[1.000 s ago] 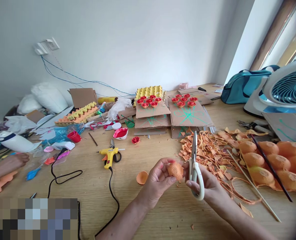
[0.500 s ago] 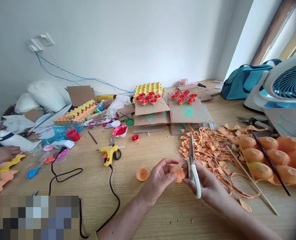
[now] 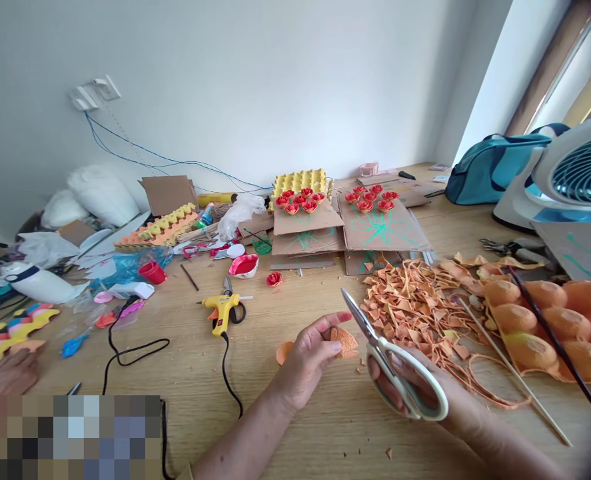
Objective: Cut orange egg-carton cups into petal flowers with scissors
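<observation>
In the head view, the left hand pinches a small orange cup between its fingers, above the tabletop, while the right hand grips white-handled scissors, fingers through the handles and the blades pointing up and to the left, apart from the cup. The scissors hide part of the right fingers. A second cup lies just beside the left hand, which partly covers it. Beyond the right hand spreads a heap of orange scraps, and at right sits an orange egg tray with a dark stick across it; a thin pale stick lies between them and the right forearm. To the left, a yellow glue gun rests over another pair of scissors, its black cord running toward the left forearm. Farther back are a red paper flower, a paint dish and cardboard sheets bearing more red flowers. At far left, a co-worker's hand touches a painted carton strip.
</observation>
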Demonstrator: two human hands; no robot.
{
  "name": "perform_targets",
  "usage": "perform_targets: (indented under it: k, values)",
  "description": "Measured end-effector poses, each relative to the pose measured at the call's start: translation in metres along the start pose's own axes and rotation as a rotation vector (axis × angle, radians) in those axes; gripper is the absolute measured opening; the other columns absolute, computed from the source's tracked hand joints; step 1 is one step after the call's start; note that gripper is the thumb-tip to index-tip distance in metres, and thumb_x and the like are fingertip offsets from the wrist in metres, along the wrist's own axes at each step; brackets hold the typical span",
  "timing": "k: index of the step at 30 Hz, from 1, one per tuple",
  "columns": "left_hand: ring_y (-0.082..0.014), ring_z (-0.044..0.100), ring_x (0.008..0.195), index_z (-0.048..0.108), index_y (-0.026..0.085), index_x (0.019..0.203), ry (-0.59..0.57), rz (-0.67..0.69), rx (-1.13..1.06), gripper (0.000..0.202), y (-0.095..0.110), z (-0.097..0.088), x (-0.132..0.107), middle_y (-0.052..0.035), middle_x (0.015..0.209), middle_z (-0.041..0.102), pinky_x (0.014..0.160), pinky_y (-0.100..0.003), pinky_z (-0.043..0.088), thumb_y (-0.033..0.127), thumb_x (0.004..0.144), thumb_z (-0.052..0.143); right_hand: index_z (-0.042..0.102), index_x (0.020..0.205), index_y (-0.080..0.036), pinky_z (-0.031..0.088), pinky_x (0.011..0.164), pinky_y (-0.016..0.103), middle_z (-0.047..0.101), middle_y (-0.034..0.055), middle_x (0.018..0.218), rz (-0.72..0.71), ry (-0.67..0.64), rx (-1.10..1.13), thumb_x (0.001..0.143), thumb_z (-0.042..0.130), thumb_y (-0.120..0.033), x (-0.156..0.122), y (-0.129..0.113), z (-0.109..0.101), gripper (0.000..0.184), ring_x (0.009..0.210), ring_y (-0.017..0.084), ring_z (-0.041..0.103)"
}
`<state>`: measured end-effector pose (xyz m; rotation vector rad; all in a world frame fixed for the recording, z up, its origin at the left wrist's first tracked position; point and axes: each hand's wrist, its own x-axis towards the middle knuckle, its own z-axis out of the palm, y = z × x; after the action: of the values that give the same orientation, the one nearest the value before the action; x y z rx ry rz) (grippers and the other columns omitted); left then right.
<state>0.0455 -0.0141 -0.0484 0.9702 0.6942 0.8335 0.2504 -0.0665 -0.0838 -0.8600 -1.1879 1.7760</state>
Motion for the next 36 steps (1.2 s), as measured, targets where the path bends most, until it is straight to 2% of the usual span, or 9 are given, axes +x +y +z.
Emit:
perform_targets:
  k: [3,6,9,13,19,23,29,33,36]
  values:
    - [-0.0162,0.057,0.083,0.071,0.016,0.113,-0.018,-0.026,-0.097,0.046,-0.004,-0.003,0.001,-0.0064,0.093,0.067,0.082,-0.03,0.042,0.027,0.069,0.075,0.064,0.089,-0.017,0.027,0.044,0.021,0.052,-0.0029,0.054,0.065,-0.07,0.061,0.084,0.057,-0.07,-0.003,-0.001,0.003,0.054,0.044,0.009,0.042]
    - [-0.0159,0.058,0.082,0.073,0.015,0.11,-0.051,-0.055,-0.112,0.043,-0.005,-0.002,0.001,-0.0075,0.094,0.069,0.082,-0.03,0.043,0.027,0.069,0.076,0.064,0.087,-0.018,0.028,0.045,0.022,0.053,-0.0022,0.054,0.08,-0.054,0.044,0.082,0.057,-0.073,-0.003,-0.003,0.004,0.056,0.044,0.01,0.043]
    - [-0.013,0.055,0.075,0.074,0.014,0.104,-0.052,-0.059,-0.082,0.039,-0.003,0.002,0.0,-0.0045,0.085,0.067,0.076,-0.027,0.041,0.026,0.068,0.078,0.065,0.091,-0.017,0.029,0.044,0.022,0.053,-0.0023,0.055,0.018,-0.015,0.042,0.083,0.058,-0.072,0.0,0.0,0.002,0.056,0.044,0.01,0.043]
    - [-0.0117,0.053,0.074,0.074,0.015,0.092,0.036,-0.011,-0.011,0.029,-0.001,0.004,0.0,-0.0019,0.081,0.066,0.072,-0.025,0.039,0.027,0.067,0.081,0.065,0.091,-0.018,0.032,0.046,0.022,0.054,-0.0022,0.059,-0.064,0.073,0.002,0.086,0.057,-0.068,0.004,0.002,0.001,0.052,0.048,0.01,0.045]
    - [-0.0133,0.055,0.079,0.069,0.016,0.086,0.198,0.093,0.056,0.031,-0.005,0.0,0.005,-0.0011,0.082,0.066,0.077,-0.026,0.04,0.033,0.066,0.085,0.062,0.089,-0.02,0.033,0.051,0.024,0.049,-0.0034,0.061,-0.072,0.194,-0.307,0.087,0.054,-0.07,0.0,-0.01,0.001,0.051,0.054,0.012,0.041]
    - [-0.0135,0.055,0.076,0.067,0.015,0.082,0.267,0.146,0.099,0.03,-0.006,-0.001,0.006,-0.0009,0.079,0.065,0.077,-0.027,0.041,0.036,0.068,0.083,0.06,0.084,-0.02,0.036,0.055,0.026,0.052,-0.0012,0.068,-0.156,0.238,-0.563,0.093,0.051,-0.06,-0.002,-0.01,-0.004,0.041,0.062,0.014,0.044]
    - [-0.0146,0.057,0.074,0.067,0.017,0.08,0.288,0.185,0.18,0.028,-0.004,-0.002,0.005,-0.0003,0.075,0.066,0.075,-0.027,0.042,0.038,0.07,0.081,0.057,0.078,-0.022,0.043,0.066,0.031,0.064,0.0033,0.076,-0.264,0.283,-1.03,0.096,0.051,-0.041,-0.001,-0.011,-0.005,0.027,0.072,0.02,0.055]
    - [-0.0128,0.05,0.067,0.069,0.017,0.078,0.323,0.237,0.311,0.024,-0.005,-0.004,0.006,0.0016,0.069,0.061,0.067,-0.025,0.038,0.037,0.07,0.08,0.053,0.074,-0.024,0.044,0.067,0.032,0.063,0.0032,0.072,-0.312,0.266,-1.177,0.097,0.049,-0.034,0.001,-0.013,-0.001,0.025,0.068,0.02,0.055]
    - [-0.0134,0.051,0.07,0.067,0.018,0.078,0.325,0.247,0.284,0.023,-0.005,-0.003,0.006,0.0015,0.071,0.06,0.069,-0.025,0.039,0.035,0.07,0.08,0.052,0.075,-0.024,0.044,0.068,0.033,0.063,0.0028,0.072,-0.329,0.256,-1.252,0.098,0.048,-0.032,0.001,-0.014,0.001,0.024,0.067,0.019,0.055]
